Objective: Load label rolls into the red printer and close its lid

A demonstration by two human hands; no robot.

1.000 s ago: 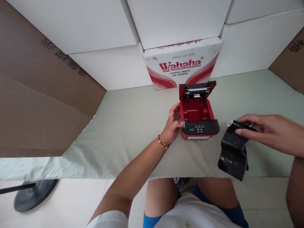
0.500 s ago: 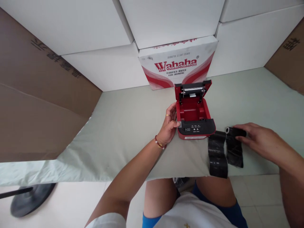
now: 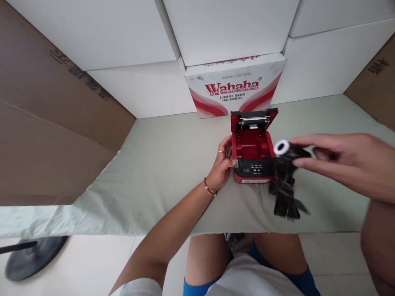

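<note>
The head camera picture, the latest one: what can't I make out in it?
- Red machine, right front corner: head view, hidden behind the black roll and its strip.
- Strip's folds and lower end: head view, blurred.
- Small markings on the black panel: head view, too small to read.
- Right-hand brown carton, far side: head view, cut off by the picture's right edge.

"Wahaha®", "PURIFIED WATER FOR DRINKING" — on the red-and-white carton [image 3: 234, 107] at one o'clock; Chinese characters on brown boxes [image 3: 46, 144] at ten and two; the printer [image 3: 268, 167], three o'clock — lettering too small.
</note>
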